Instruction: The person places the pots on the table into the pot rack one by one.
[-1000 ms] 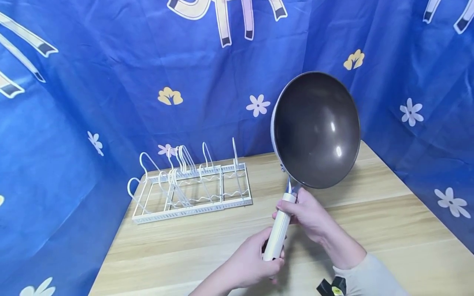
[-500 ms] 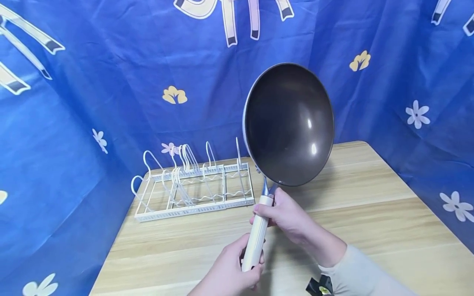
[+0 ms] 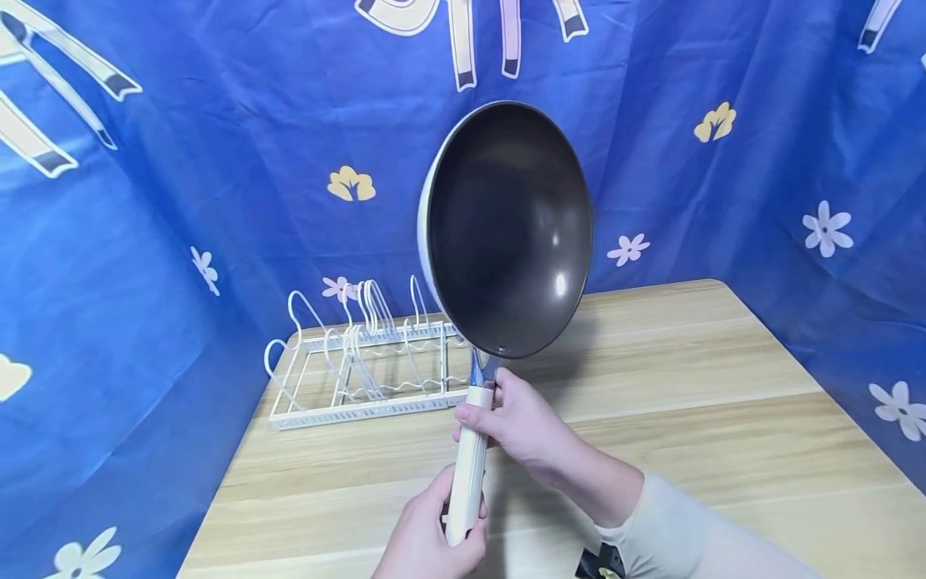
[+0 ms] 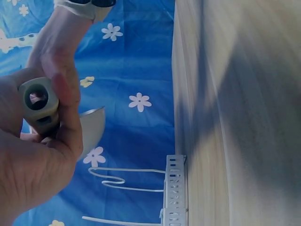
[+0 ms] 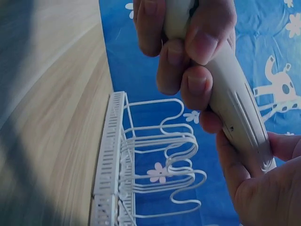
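Observation:
A deep wok (image 3: 510, 229) with a dark inside and pale outside is held up above the table, its open face turned toward me. Both hands grip its cream handle (image 3: 469, 474). My right hand (image 3: 524, 422) wraps the upper part, close under the metal joint. Lower down, at the handle's end, is my left hand (image 3: 430, 535); in the left wrist view the hollow handle end (image 4: 40, 101) pokes out of its grip. Behind and left of the wok stands a white wire rack (image 3: 376, 406) with upright loops; the wok's lower left edge hides its right end.
The rack rests on a light wooden table (image 3: 687, 386). A blue curtain (image 3: 253, 161) printed with flowers and animals hangs along the back and both sides. A small black device (image 3: 602, 561) sits at the right sleeve's cuff.
The wok and both hands have moved left, so the wok now overlaps the rack's right end. Its face has turned a little further sideways. The camera view has shifted slightly; the grip stays the same.

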The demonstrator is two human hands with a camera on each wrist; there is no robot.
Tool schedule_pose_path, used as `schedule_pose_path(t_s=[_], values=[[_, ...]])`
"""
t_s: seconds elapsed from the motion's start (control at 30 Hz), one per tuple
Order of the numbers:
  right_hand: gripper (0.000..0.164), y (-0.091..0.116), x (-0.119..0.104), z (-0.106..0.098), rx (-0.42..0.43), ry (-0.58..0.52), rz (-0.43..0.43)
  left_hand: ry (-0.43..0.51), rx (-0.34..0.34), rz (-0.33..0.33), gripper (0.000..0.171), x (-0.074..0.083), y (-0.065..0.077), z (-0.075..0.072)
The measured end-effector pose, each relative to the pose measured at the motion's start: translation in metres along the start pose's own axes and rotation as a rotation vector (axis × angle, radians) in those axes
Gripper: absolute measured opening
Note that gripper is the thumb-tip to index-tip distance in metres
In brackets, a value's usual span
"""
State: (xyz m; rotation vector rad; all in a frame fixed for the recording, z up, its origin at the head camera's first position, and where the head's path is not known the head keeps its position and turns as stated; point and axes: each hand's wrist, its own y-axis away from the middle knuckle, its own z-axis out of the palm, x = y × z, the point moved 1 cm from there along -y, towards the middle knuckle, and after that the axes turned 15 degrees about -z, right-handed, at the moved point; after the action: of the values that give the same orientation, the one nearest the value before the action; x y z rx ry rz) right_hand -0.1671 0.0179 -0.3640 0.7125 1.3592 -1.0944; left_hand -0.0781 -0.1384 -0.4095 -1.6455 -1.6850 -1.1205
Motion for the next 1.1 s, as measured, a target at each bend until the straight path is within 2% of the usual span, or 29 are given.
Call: schedule_pose_path(t_s=[0.1, 0.17, 0.27, 0.47, 0.57, 0.8, 1.0, 1.1], values=[[0.032, -0.001, -0.002, 0.006, -0.017, -0.002, 0.004, 0.013, 0.026, -0.033, 0.042, -0.002, 0.004, 0.000], [0.031, -0.002, -0.003, 0.008, -0.035, -0.006, 0.011, 0.017, 0.035, -0.028, 0.043, -0.002, 0.006, -0.001], [0.031, -0.002, -0.004, 0.011, -0.071, -0.037, 0.027, 0.038, 0.029, -0.013, 0.049, -0.005, 0.009, -0.002], [0.042, -0.004, -0.009, 0.017, -0.147, -0.117, 0.023, 0.071, 0.000, -0.030, 0.069, -0.009, 0.014, -0.006], [0.043, -0.006, -0.010, 0.019, -0.189, -0.128, -0.006, 0.089, -0.005, -0.026, 0.068, -0.012, 0.016, -0.007], [0.041, -0.014, -0.012, 0.025, -0.289, -0.139, -0.062, 0.260, 0.027, -0.043, 0.069, -0.014, 0.018, -0.006], [0.039, -0.020, -0.008, 0.027, -0.382, -0.149, -0.083, 0.301, 0.043, -0.091, 0.065, -0.017, 0.019, -0.005], [0.038, -0.023, -0.004, 0.027, -0.424, -0.170, -0.091, 0.335, 0.056, -0.081, 0.064, -0.019, 0.019, -0.004]])
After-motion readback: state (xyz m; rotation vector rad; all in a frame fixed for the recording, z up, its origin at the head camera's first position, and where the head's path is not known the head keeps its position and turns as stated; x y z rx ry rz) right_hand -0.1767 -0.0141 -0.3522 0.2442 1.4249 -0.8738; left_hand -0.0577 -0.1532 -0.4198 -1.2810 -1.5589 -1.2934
